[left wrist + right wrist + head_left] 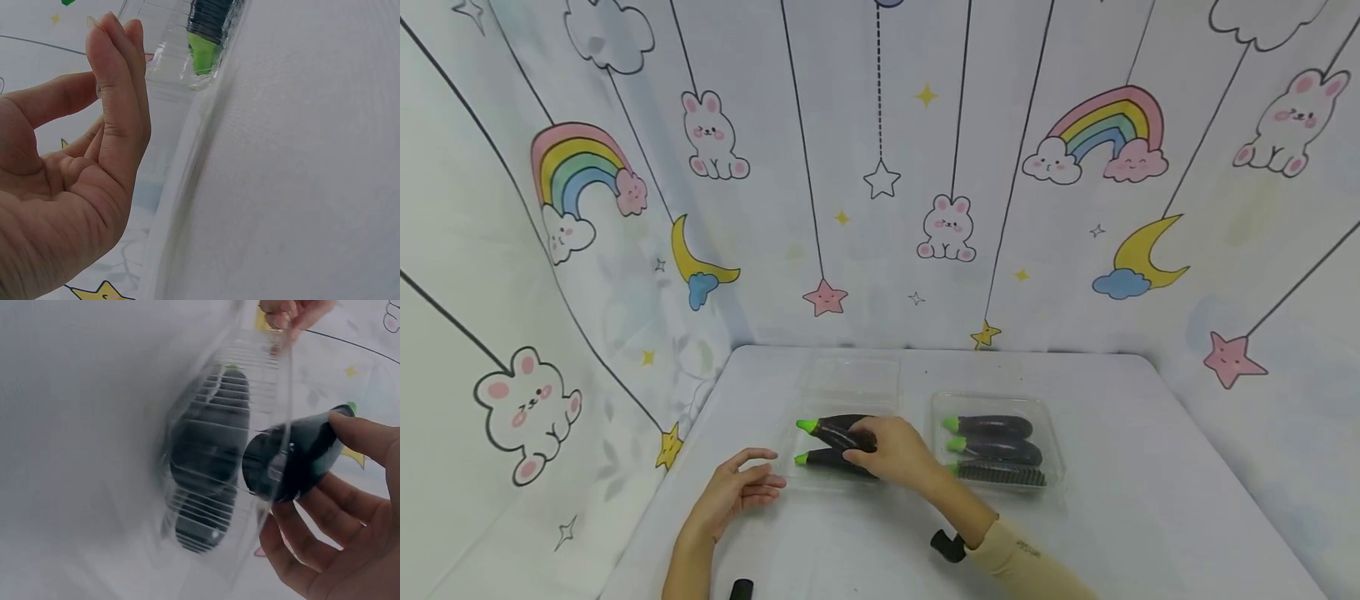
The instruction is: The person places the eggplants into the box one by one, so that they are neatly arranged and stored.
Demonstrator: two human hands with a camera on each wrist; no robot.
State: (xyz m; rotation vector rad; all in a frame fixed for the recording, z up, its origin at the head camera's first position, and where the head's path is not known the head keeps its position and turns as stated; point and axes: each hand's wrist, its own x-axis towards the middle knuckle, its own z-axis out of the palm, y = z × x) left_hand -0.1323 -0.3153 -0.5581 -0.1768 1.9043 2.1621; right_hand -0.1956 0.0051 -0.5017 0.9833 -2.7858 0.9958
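My right hand (pixel 898 454) grips a dark purple eggplant (pixel 838 435) with a bright green stem end, over a clear plastic box (pixel 786 454). Two more eggplants lie in that box, one behind (pixel 850 419) and one in front (pixel 827 459). In the right wrist view, the thumb and fingers hold the eggplant (pixel 297 456) near the box's clear wall, and the other eggplants show through it. My left hand (pixel 737 492) is by the box's left side, fingers loosely bent and holding nothing. Whether its fingertips touch the box, I cannot tell.
To the right, a second clear box (pixel 1058 450) holds three eggplants side by side. Behind the left box lies its clear lid (pixel 850 375). Black objects show by the right wrist (pixel 948 546) and at the bottom edge (pixel 741 590). A patterned curtain (pixel 895 250) encloses the white table (pixel 1120 467).
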